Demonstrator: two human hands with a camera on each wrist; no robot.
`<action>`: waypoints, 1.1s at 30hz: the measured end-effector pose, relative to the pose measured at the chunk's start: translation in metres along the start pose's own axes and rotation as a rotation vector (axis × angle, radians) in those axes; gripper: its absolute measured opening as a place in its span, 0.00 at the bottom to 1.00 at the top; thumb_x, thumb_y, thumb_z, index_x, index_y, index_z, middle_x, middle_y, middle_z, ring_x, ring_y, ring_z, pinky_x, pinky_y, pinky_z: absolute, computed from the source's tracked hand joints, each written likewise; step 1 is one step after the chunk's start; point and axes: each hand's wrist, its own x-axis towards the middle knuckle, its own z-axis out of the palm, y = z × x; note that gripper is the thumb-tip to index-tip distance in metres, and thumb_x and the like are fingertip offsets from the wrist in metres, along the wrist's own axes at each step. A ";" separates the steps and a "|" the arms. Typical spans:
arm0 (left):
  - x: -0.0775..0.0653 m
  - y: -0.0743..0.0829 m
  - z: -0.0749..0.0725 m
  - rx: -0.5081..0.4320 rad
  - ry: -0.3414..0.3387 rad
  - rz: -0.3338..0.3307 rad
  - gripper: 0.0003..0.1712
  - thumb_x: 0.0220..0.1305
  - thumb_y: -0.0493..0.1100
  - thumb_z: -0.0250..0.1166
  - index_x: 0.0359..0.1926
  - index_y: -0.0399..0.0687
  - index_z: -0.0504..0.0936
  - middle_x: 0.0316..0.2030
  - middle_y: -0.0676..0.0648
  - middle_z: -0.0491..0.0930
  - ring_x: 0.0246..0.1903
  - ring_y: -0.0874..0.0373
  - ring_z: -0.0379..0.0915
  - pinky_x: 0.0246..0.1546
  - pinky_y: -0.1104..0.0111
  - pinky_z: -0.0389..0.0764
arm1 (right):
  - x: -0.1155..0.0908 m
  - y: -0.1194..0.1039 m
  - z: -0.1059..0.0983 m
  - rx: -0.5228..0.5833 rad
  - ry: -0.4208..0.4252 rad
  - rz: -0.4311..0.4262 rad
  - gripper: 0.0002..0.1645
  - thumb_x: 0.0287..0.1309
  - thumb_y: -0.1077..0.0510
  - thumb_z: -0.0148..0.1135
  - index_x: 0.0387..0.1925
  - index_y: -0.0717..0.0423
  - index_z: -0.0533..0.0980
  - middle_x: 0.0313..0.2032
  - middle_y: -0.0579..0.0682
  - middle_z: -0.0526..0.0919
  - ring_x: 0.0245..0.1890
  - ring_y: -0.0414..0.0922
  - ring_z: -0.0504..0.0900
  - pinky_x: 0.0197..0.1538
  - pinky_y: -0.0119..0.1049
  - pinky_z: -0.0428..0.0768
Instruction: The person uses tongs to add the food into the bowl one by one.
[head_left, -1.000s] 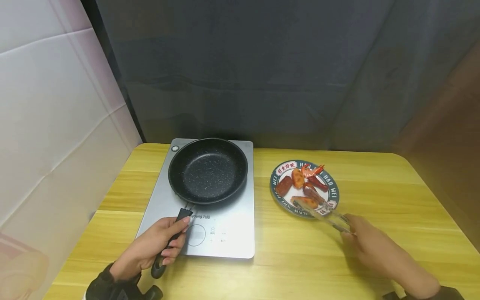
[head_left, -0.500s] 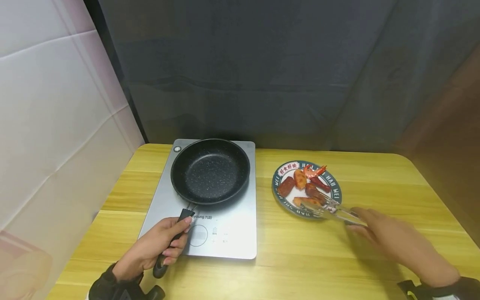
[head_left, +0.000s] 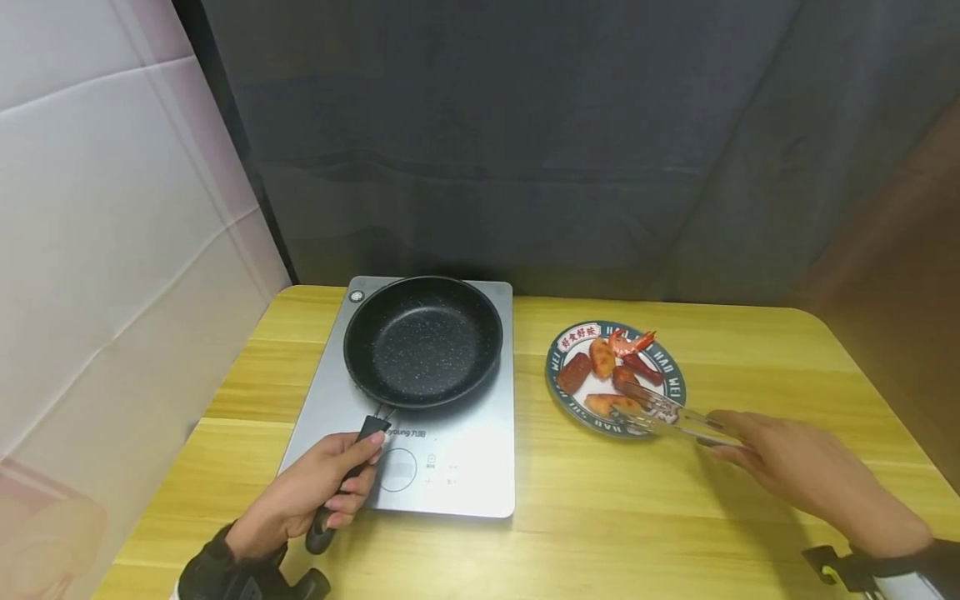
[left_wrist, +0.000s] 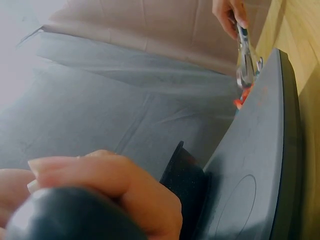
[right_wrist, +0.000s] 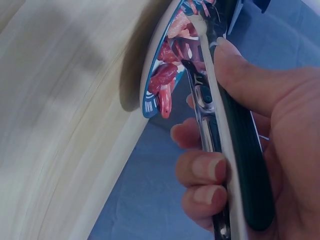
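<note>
My left hand (head_left: 322, 483) grips the black handle (head_left: 373, 427) of a speckled frying pan (head_left: 423, 342) on a silver induction cooker (head_left: 480, 467). My right hand (head_left: 795, 458) holds metal tongs (head_left: 678, 429), whose dark green handle (right_wrist: 245, 165) shows in the right wrist view. Spread apart, the tongs' tips stand over the lower right of a round plate (head_left: 671, 379) with a green patterned rim. Near them lie a golden-brown piece (head_left: 609, 404) and a reddish-brown piece (head_left: 624, 377). Whether the tips touch either piece, I cannot tell.
Also on the plate are a shrimp (head_left: 630, 342), a red drumstick-shaped piece (head_left: 642, 369), a brown block (head_left: 574, 373) and another golden piece (head_left: 602, 358). A dark curtain (head_left: 487, 150) hangs behind the wooden table (head_left: 585, 517); a pale sheet (head_left: 112, 208) hangs at left.
My right hand and the tongs have shifted a little to the right, the tips staying over the plate. My left hand keeps its grip on the pan handle. The head view has shifted slightly.
</note>
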 end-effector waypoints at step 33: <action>0.000 0.000 -0.004 -0.015 -0.001 -0.005 0.20 0.75 0.54 0.48 0.33 0.42 0.60 0.16 0.56 0.56 0.10 0.68 0.53 0.08 0.77 0.61 | 0.010 -0.020 0.010 0.035 0.007 -0.012 0.19 0.52 0.53 0.71 0.45 0.54 0.79 0.29 0.49 0.82 0.25 0.48 0.81 0.25 0.50 0.79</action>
